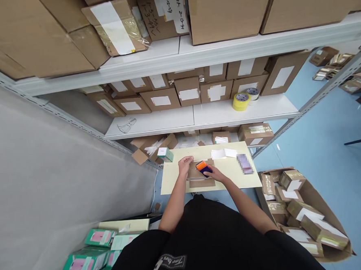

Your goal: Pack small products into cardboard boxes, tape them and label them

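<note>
My right hand [214, 173] is wrapped round an orange and dark blue handheld object [203, 168], possibly a tape dispenser, over a flat brown cardboard box [195, 175]. At the box's far left corner is my left hand [186, 165], its fingers curled and pressed together; what they pinch is too small to make out. The box lies on a pale yellow tabletop [172, 180], with a brown cardboard flap [202, 183] on the side near me.
A green and white carton [165, 154], white paper slips [223, 153] and a blurred purple stack [245, 164] lie on the table. Shelving [155, 122] stands behind, holding yellow tape [241, 102]. A large carton [332, 219] of packed boxes is right; green boxes [81, 263] are left.
</note>
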Available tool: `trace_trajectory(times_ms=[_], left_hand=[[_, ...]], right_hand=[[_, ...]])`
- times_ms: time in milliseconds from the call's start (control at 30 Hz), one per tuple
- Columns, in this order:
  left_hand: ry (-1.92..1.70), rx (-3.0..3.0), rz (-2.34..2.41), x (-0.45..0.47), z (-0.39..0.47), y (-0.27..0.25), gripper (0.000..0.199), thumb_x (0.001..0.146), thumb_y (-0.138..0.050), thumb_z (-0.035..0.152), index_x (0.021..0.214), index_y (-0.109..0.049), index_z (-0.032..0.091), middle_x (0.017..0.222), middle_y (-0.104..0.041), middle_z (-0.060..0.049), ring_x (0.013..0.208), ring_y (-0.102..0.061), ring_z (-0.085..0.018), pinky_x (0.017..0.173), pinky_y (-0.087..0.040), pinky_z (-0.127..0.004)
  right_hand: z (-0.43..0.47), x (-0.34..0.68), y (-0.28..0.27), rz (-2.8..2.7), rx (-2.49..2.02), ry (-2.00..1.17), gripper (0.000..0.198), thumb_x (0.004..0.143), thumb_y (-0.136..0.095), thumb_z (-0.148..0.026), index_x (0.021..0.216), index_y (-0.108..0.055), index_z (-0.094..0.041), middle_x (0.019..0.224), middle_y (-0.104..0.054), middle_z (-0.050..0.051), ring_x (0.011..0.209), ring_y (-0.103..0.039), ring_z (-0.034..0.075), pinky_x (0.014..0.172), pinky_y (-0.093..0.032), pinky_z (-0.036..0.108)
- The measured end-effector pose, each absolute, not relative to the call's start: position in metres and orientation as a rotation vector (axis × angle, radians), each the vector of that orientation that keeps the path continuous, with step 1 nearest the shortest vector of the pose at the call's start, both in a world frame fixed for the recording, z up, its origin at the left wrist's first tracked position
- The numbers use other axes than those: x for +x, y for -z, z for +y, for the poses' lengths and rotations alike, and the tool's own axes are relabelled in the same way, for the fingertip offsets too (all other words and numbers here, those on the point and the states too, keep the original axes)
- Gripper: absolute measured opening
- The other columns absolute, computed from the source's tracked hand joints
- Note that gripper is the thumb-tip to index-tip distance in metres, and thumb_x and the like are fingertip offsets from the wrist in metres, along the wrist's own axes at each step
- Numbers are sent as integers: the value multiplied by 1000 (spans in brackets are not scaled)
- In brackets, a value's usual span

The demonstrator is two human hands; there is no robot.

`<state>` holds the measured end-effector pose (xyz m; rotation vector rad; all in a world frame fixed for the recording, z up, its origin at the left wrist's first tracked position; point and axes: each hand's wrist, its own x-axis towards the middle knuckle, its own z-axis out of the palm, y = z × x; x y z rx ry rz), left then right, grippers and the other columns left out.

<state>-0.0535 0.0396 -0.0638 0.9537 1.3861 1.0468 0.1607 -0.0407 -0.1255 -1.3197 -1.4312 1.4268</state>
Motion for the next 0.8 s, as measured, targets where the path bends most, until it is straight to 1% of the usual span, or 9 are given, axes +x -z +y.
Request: trace_trajectory(times_ms=[133,267,467,567,700,800], left_hand=[[-1099,899,1475,-64,37,71,38,68,-89,45,91,-80,15,95,-80,-12,92,-72,-22,89,-56,-36],[-1121,766,1521,-73,29,86,36,66,-90,40,89,-81,14,93,-81,-13,89,-73,-22,88,-58,-38],[-1135,614,1676,-82,17,102,29,67,-88,34,85,-80,13,90,-81,-13,83,-74,-22,79,-59,-36],[-1142,574,1707,-88,16,104,25,66,-88,31,83,-79,14,89,-81,-12,85,-76,-24,77,-59,-35],[-1163,518,1750,-98,15,106,22,68,-85,29,83,-78,14,91,-81,-12,92,-76,-25,79,-59,-35],[-1148,475,1775,-104,11,110,20,69,-84,28,81,-76,15,90,-80,-12,92,-76,-24,79,-59,-34]], right_hand=[[-30,168,117,-1501,-1371,-1404,56,85,-72,-67,121,-74,-23,116,-78,8,108,-71,33,98,-55,47],[-21,169,106,-1570,-1516,-1257,52,92,-62,-68,114,-78,-24,107,-79,7,98,-72,30,91,-54,41],[-11,172,89,-1752,-1714,-1059,46,89,-68,-67,99,-81,-24,95,-78,6,90,-70,26,78,-49,31],[-10,177,85,-1842,-1787,-1018,47,88,-68,-70,98,-82,-26,93,-78,6,90,-71,26,75,-47,30],[-9,181,85,-1900,-1866,-953,49,90,-66,-72,99,-81,-26,93,-79,8,93,-72,28,75,-47,31],[-8,175,90,-1924,-1919,-914,49,89,-67,-71,102,-81,-26,96,-79,9,94,-73,29,75,-48,32]])
